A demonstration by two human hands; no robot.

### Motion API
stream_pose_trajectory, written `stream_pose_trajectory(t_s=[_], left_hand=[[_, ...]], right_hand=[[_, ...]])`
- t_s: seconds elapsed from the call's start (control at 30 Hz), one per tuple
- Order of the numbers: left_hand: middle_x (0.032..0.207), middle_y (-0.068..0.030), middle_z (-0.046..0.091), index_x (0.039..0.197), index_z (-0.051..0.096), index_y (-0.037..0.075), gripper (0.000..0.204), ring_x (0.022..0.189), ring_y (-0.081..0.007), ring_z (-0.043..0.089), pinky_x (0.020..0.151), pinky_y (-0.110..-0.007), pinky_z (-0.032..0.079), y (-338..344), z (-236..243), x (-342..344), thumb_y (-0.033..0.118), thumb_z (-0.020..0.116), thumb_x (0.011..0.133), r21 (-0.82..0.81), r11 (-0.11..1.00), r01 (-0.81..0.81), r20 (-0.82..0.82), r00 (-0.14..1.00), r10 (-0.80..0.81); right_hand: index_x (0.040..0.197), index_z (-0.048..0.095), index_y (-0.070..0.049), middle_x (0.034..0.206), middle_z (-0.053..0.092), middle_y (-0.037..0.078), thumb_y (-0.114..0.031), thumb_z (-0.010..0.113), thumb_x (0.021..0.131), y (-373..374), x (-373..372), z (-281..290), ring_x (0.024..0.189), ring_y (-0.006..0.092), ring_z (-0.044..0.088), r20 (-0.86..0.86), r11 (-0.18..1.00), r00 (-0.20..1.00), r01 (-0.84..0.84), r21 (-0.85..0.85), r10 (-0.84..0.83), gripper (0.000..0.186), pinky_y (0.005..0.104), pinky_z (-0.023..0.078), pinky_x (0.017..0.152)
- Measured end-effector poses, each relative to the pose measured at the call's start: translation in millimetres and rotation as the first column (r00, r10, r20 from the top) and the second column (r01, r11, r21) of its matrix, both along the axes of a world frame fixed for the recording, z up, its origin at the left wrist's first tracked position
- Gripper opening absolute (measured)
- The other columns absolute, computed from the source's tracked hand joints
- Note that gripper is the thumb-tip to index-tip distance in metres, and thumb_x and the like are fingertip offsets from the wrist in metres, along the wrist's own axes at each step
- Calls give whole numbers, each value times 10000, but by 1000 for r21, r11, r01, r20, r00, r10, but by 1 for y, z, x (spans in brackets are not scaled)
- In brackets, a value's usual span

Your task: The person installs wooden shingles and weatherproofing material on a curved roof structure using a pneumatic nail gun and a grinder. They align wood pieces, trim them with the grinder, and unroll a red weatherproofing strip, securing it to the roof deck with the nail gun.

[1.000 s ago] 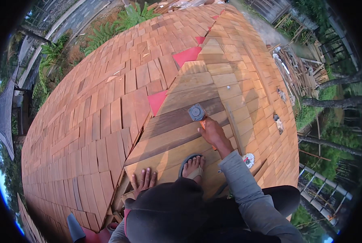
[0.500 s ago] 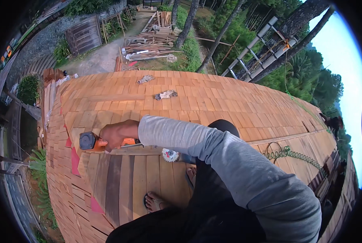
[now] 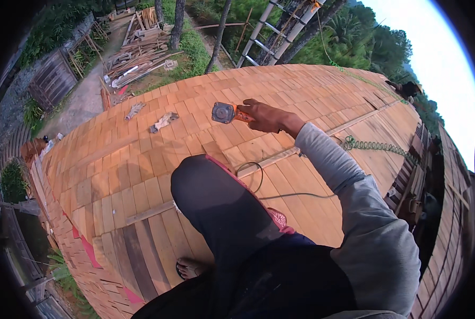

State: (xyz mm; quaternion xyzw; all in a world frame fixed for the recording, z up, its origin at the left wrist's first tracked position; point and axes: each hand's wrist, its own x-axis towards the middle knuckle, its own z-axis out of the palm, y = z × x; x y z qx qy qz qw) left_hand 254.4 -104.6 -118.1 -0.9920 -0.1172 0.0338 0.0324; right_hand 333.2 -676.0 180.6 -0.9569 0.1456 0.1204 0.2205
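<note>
My right hand (image 3: 264, 116) is wrapped round an orange nail gun (image 3: 242, 115) with a square dark-grey cap (image 3: 223, 112). It holds the tool up over the shingled roof (image 3: 195, 127), to the right of my bent knee. The grey sleeve (image 3: 333, 159) runs back from the wrist to the lower right. My left hand is not in view. In the middle, my dark-clothed knee (image 3: 211, 191) covers part of the boards and of a long wooden batten (image 3: 150, 211). My sandalled foot (image 3: 189, 267) rests on the roof boards.
Two crumpled gloves (image 3: 164, 122) lie on the shingles. A dark hose (image 3: 296, 195) loops right of my knee, and a coiled green air hose (image 3: 376, 145) stretches rightward. Beyond the roof edge stand a ladder (image 3: 261, 48) and a timber pile (image 3: 142, 56). A person (image 3: 407, 89) is at the far right.
My right hand has carried the nail gun from the left, up and to the right. The view has turned right, and the round saw blade seen earlier is now out of sight.
</note>
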Motion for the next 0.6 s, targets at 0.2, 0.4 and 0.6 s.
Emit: stream_pose_trajectory(t_s=[0.2,0.4,0.6], left_hand=[[1313,-166,645,1320,595,95,426,1223,-373,612,1041,-530,457,14,-35,10,410,424,1090,-175,975,-137,85,984,154],[1366,-163,633,1511,478,98,449,1221,-309,625,1088,-447,454,1,-3,19,299,445,1110,-224,971,-86,-93,993,66],[1323,-172,640,1479,503,74,442,1169,-301,633,1034,-437,476,-35,60,88,304,484,1102,-416,864,285,130,959,-253]], right_hand=[[1391,563,-80,1436,488,258,-17,563,872,-68,-197,-92,1134,439,664,-104,928,932,326,-182,-347,523,511,565,940],[1365,589,-87,1445,424,314,-95,598,929,-19,-307,-149,1035,485,700,-275,835,791,487,-256,-546,436,512,613,776],[1399,591,-209,1584,328,290,-132,561,981,7,-334,-234,1158,457,664,-196,782,772,527,-334,-604,427,494,588,937]])
